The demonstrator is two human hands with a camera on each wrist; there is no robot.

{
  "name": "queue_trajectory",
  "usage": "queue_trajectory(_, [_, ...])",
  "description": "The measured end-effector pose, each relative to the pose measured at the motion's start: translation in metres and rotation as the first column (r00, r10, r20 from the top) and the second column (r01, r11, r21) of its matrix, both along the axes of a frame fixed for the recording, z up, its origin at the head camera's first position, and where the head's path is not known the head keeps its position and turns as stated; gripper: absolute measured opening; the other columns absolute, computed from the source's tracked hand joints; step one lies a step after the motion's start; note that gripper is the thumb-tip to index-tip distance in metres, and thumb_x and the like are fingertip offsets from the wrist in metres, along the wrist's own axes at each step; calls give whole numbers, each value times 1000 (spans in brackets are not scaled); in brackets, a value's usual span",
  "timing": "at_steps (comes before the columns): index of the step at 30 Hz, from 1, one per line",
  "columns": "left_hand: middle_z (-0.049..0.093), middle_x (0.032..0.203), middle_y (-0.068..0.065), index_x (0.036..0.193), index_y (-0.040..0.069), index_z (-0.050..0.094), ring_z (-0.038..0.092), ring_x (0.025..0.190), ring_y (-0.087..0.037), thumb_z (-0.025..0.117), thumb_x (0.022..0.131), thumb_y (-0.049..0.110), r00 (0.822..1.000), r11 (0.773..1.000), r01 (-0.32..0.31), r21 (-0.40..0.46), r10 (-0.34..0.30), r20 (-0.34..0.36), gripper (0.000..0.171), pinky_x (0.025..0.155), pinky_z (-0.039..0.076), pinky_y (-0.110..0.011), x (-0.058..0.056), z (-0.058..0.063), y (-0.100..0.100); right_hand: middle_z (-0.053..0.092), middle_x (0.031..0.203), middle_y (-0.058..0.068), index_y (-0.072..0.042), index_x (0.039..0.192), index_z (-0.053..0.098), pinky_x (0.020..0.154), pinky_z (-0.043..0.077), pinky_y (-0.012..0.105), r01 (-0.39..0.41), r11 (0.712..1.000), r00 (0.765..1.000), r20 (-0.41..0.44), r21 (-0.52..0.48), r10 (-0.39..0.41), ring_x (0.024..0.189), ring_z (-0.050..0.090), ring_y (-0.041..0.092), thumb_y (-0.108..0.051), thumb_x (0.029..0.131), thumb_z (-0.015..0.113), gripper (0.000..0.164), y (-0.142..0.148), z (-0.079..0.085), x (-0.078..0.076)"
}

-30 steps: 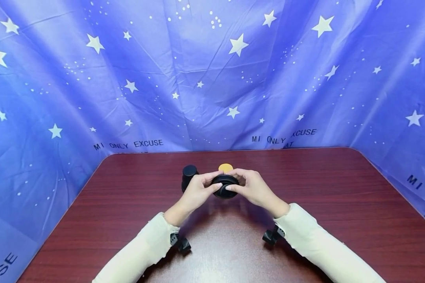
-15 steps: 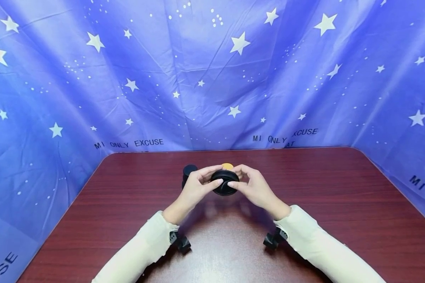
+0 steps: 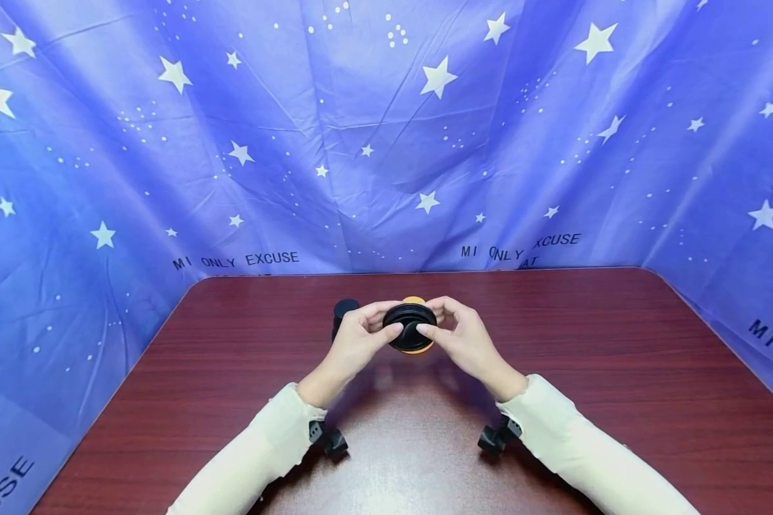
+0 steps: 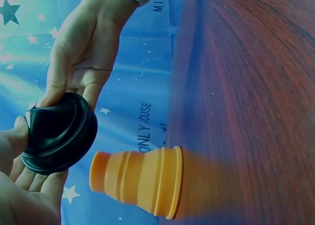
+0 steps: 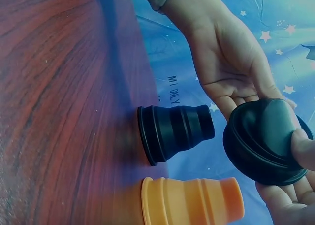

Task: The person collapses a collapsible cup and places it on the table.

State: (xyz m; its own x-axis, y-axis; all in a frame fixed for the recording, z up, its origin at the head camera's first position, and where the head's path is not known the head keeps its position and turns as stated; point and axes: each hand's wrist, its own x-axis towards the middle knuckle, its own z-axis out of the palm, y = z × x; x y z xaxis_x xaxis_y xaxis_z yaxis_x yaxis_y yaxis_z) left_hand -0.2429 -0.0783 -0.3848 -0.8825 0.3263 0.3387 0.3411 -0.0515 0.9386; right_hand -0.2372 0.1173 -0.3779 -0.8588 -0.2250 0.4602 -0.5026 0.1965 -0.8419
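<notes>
Both hands hold a black collapsible cup (image 3: 410,317), squashed nearly flat, up off the table in the middle of the head view. My left hand (image 3: 350,340) grips its left side and my right hand (image 3: 465,342) its right side, thumbs on the near face and fingers behind. Concentric rings show on the cup in the left wrist view. An orange collapsible cup (image 4: 138,182) stands extended, upside down, on the table; the held cup hides most of it in the head view. To its left stands another black collapsible cup (image 5: 174,131), also extended and upside down, partly behind my left hand.
The dark red wooden table (image 3: 232,400) runs back to a blue curtain (image 3: 335,129) with white stars. Small black devices (image 3: 492,438) are strapped at both wrists, below the pale sleeves (image 3: 258,443).
The hands have raised the held cup slightly, and its face has tipped more toward the head camera. The orange cup's lower rim now shows beneath it. The standing cups stay put.
</notes>
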Motion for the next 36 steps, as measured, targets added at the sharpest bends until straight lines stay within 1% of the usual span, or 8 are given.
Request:
queue_trajectory(6, [64, 114, -21, 121, -5, 59, 65, 99, -13, 64, 88, 1, 999, 999, -36, -37, 36, 9, 34, 81, 53, -25, -1, -1, 0, 66, 89, 13, 2, 102, 62, 71, 51, 26, -50, 999, 997, 59, 17, 48, 77, 61, 16, -4, 82, 71, 23, 2, 1, -1])
queue_trajectory(9, [65, 114, -21, 122, -5, 59, 65, 98, -14, 64, 88, 2, 999, 996, -47, -73, 48, 7, 35, 81, 53, -24, -1, -2, 0, 65, 94, 14, 1, 105, 62, 72, 52, 26, -82, 996, 993, 84, 39, 79, 81, 63, 18, -5, 83, 71, 25, 3, 2, -2])
queue_trajectory(15, [63, 116, -20, 126, -5, 57, 63, 103, -22, 63, 89, 5, 999, 989, -38, -142, 36, -11, 39, 83, 52, -24, -1, -3, 0, 67, 99, 13, 2, 111, 61, 78, 53, 29, -139, 982, 989, 60, 127, 132, 87, 64, 18, -6, 83, 72, 31, 3, 5, -4])
queue_trajectory(19, [62, 119, -20, 127, -4, 55, 62, 105, -25, 62, 90, 6, 999, 987, -33, -160, 32, -11, 39, 84, 52, -26, 0, -1, 0, 68, 94, 12, 4, 112, 61, 71, 54, 29, -146, 972, 989, 58, 187, 137, 80, 64, 15, -6, 83, 71, 32, 2, 8, -4])
queue_trajectory(24, [61, 121, -20, 128, -5, 55, 61, 107, -25, 61, 91, 6, 1000, 987, -15, -161, 15, 4, 39, 85, 51, -26, 1, 1, 0, 66, 87, 9, 3, 108, 62, 65, 51, 28, -122, 966, 992, 69, 226, 109, 73, 59, 12, -5, 83, 71, 27, 1, 9, -3])
queue_trajectory(29, [61, 121, -20, 127, -6, 55, 61, 107, -19, 60, 92, 7, 1000, 992, 1, -127, -2, -3, 38, 87, 50, -24, 1, 1, -1, 65, 86, 8, 2, 105, 61, 62, 49, 26, -104, 977, 994, 51, 188, 96, 72, 58, 11, -2, 82, 71, 25, -2, 5, -2])
queue_trajectory(32, [60, 124, -18, 129, -5, 53, 61, 107, -15, 58, 94, 9, 1000, 996, 13, -93, -12, 9, 39, 88, 49, -24, 1, 3, -2, 63, 85, 9, 3, 103, 60, 63, 51, 24, -101, 988, 994, 51, 117, 96, 72, 59, 10, 0, 82, 70, 24, -3, 4, -1])
queue_trajectory(36, [58, 126, -20, 134, -4, 48, 60, 105, -12, 54, 96, 12, 1000, 998, 23, -64, -22, 17, 42, 89, 48, -24, 1, 5, -2, 62, 86, 15, 7, 104, 58, 66, 52, 22, -89, 996, 993, 75, 2, 89, 73, 61, 11, 2, 83, 68, 23, -5, 5, -1])
